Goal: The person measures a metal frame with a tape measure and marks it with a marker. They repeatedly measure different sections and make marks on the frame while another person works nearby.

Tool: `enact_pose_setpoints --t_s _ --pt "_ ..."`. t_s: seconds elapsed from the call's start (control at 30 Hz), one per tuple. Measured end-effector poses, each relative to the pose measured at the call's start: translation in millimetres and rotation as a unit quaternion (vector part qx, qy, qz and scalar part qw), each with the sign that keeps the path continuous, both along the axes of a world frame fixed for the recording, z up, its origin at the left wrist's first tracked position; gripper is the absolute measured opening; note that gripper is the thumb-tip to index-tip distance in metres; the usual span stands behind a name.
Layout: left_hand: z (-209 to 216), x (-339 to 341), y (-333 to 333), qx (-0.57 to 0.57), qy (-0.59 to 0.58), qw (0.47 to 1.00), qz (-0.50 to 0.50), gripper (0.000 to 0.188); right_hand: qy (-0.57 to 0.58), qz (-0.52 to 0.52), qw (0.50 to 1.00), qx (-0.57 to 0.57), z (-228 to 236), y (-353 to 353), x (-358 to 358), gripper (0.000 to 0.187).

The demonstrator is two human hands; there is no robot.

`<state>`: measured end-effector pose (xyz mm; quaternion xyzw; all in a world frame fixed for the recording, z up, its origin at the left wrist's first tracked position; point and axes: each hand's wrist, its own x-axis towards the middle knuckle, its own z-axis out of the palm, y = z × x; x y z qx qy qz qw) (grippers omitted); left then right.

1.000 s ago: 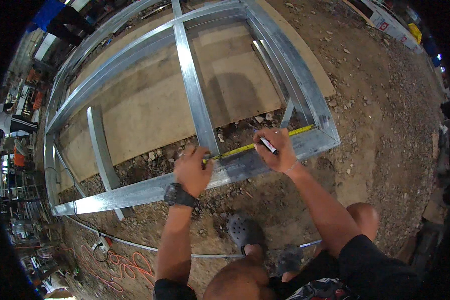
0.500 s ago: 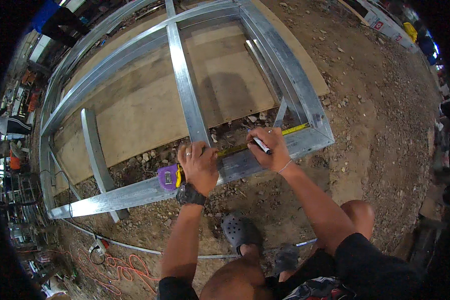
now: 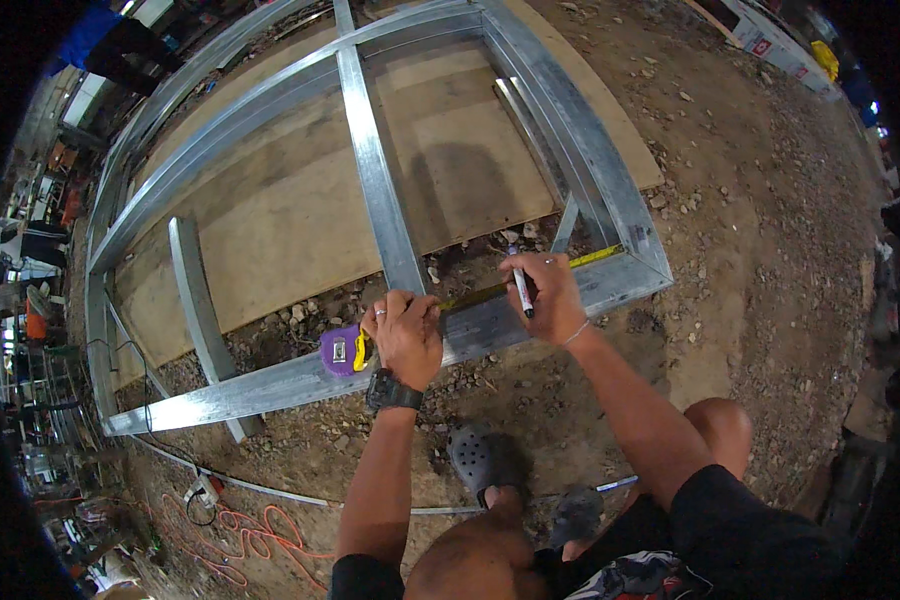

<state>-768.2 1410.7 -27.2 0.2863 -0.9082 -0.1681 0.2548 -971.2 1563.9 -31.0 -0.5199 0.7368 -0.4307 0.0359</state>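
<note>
A galvanised metal frame [image 3: 232, 393] lies across the ground in front of me. The yellow blade of a tape measure [image 3: 340, 350] is stretched along its near beam, reaching toward the right corner; the case is purple. My left hand [image 3: 407, 335], with a ring and a dark watch at the wrist, is closed over the beam beside the case, pressing on the blade; its fingertips are partly hidden. Farther right, my right hand [image 3: 555, 297] grips a white marker [image 3: 522, 287] in its fingers, just over the beam and blade.
Tan boards [image 3: 270, 255] lie under the frame on stony dirt. A loose metal bar [image 3: 198, 300] leans across the near beam at left. An orange cord [image 3: 240, 540] and a thin metal strip [image 3: 370, 508] lie near my feet. A person [image 3: 120, 50] stands far left.
The marker has turned in my right hand, from slanting to nearly lengthwise with the view. My left hand stays on the beam by the tape measure. The view has shifted slightly.
</note>
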Motion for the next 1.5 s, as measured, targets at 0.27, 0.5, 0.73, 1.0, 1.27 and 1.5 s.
enact_pose_setpoints --t_s 0.27,0.5,0.73,1.0,1.27,1.5 --pt "-0.7 -1.4 -0.6 0.005 0.016 1.000 0.001 0.013 -0.165 -0.126 0.969 -0.135 -0.8 0.2 5.0 0.020" --pt "-0.8 1.5 -1.1 -0.006 0.008 1.000 -0.001 0.017 -0.512 -0.138 0.836 -0.141 32.1 6.1 39.1 0.013" --pt "-0.5 0.6 -1.0 -0.012 0.014 1.000 -0.010 0.024 -0.332 -0.048 0.937 -0.092 15.1 -3.8 54.4 0.015" --pt "5.4 -0.9 0.4 -0.013 0.013 1.000 -0.013 0.027 -0.314 -0.007 0.946 -0.082 13.7 -7.5 50.4 0.018" --pt "1.0 -0.3 0.5 -0.013 0.015 1.000 -0.005 0.026 -0.307 0.011 0.948 -0.089 10.9 -8.4 48.4 0.020" --pt "2.5 -0.1 0.0 -0.010 0.018 1.000 -0.010 0.022 -0.313 0.006 0.946 -0.079 11.5 -8.3 48.4 0.022"
